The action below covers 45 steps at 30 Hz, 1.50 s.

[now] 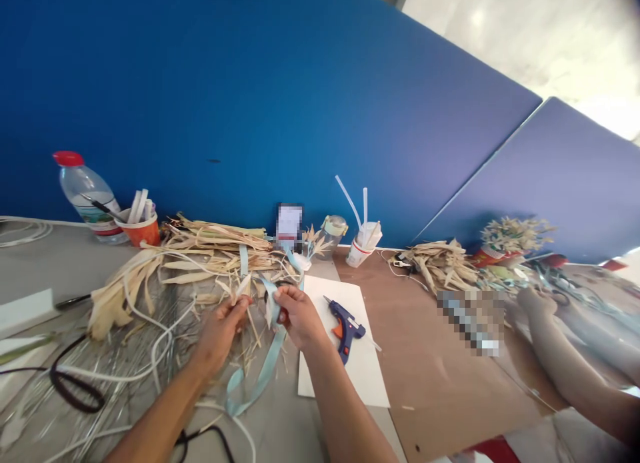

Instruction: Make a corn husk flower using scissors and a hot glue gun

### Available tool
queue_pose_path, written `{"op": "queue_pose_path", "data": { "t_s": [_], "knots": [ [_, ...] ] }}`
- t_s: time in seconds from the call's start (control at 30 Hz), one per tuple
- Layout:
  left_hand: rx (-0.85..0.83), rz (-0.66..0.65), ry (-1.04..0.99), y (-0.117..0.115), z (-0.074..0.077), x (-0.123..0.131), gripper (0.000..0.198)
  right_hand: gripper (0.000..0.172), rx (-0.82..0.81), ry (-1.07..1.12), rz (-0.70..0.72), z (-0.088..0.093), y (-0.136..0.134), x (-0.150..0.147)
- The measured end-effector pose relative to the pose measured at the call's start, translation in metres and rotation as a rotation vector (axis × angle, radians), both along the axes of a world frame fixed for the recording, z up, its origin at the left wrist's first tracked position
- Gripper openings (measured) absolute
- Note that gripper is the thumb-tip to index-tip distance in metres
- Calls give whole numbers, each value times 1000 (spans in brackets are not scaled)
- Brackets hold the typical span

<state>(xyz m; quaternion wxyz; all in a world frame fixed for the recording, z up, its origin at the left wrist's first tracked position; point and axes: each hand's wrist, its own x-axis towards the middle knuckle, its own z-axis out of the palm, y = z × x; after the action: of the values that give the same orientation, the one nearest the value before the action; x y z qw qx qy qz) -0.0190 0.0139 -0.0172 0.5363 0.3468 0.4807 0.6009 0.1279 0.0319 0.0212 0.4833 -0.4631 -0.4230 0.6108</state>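
My left hand (228,324) is closed, with thumb and fingertips pinching a small pale piece of dried husk (242,288) on a thin stalk. Beside it, my right hand (299,314) grips a light blue ribbon (269,360), whose long tail curls down onto the table. A dark, rounded object shows partly under the right fingers; I cannot tell what it is. Husk scraps and thin straws lie below both hands. Right of my right hand, a blue glue gun (347,326) with an orange trigger rests on a white sheet (314,376).
Behind my hands lies a heap of dried husks (215,240). A bottle (93,196), an orange cup (143,231), a glass jar (332,235) and a white cup (361,244) stand along the blue partition (280,103). White cables cross the left side. Another person's arm (565,350) is at right.
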Motion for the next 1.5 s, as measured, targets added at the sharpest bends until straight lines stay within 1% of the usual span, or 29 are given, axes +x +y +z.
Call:
{"op": "queue_pose_path", "data": {
  "t_s": [0.03, 0.07, 0.2, 0.3, 0.4, 0.47, 0.53, 0.57, 0.6, 0.63, 0.67, 0.7, 0.73, 0.8, 0.83, 0.9, 0.97, 1.03, 1.17, 1.23, 1.3, 1.37, 1.43, 1.5],
  "knots": [
    [-10, -29, -5, -2, 1, 1, 37, 20, -23, 98, -10, 0, -6, 0],
    [-17, -56, -14, -3, 2, 2, 37, 21, -23, 135, -22, -1, -11, -1],
    [-30, -177, -53, -9, 6, 5, 35, 18, 24, 163, -70, -3, -23, -6],
    [-28, -270, -46, -11, 7, 7, 28, 18, 4, 223, -85, -7, -24, -9],
    [-35, -300, -53, -11, 8, 8, 23, 19, 1, 224, -82, -12, -20, -6],
    [-34, -273, -73, -10, 9, 7, 22, 17, 28, 139, -152, -15, -16, 1],
    [-32, -233, -83, -9, 10, 6, 23, 15, 90, -32, -302, -17, -12, 9],
    [-35, -221, -83, -8, 10, 5, 23, 19, 136, -142, -384, -17, -11, 12],
    [-39, -216, -85, -8, 11, 5, 24, 26, 190, -254, -452, -17, -11, 15],
    [-43, -217, -86, -8, 12, 5, 24, 34, 246, -353, -494, -16, -12, 16],
    [-50, -220, -89, -8, 13, 5, 24, 38, 293, -423, -498, -15, -13, 16],
    [-56, -227, -95, -8, 14, 5, 24, 38, 322, -456, -460, -14, -16, 14],
    [-60, -232, -102, -8, 14, 5, 23, 33, 331, -454, -390, -13, -19, 11],
    [-70, -244, -120, -9, 14, 6, 22, 22, 295, -380, -203, -10, -25, 2],
    [-75, -231, -128, -9, 14, 6, 22, 18, 269, -340, -126, -9, -27, -3],
    [-97, -215, -152, -9, 14, 7, 23, 13, 222, -281, -51, -8, -31, -11],
    [-111, -220, -170, -10, 15, 7, 23, 8, 179, -242, -64, -8, -32, -14],
    [-120, -228, -173, -10, 15, 8, 23, 9, 115, -168, -83, -10, -31, -14],
    [-113, -246, -165, -10, 17, 8, 21, 9, -23, 31, -47, -12, -30, -8],
    [-98, -253, -164, -10, 17, 8, 21, 8, -63, 68, -56, -12, -30, -6],
    [-94, -263, -163, -10, 18, 8, 20, 13, -74, 73, -49, -11, -30, -6],
    [-106, -276, -167, -10, 18, 8, 21, 15, -52, 58, -20, -10, -32, -8],
    [-118, -284, -168, -11, 18, 8, 22, 12, -3, 7, -27, -9, -34, -10],
    [-121, -287, -159, -11, 17, 8, 23, 9, 47, -65, -69, -7, -35, -11]
  ]
}}
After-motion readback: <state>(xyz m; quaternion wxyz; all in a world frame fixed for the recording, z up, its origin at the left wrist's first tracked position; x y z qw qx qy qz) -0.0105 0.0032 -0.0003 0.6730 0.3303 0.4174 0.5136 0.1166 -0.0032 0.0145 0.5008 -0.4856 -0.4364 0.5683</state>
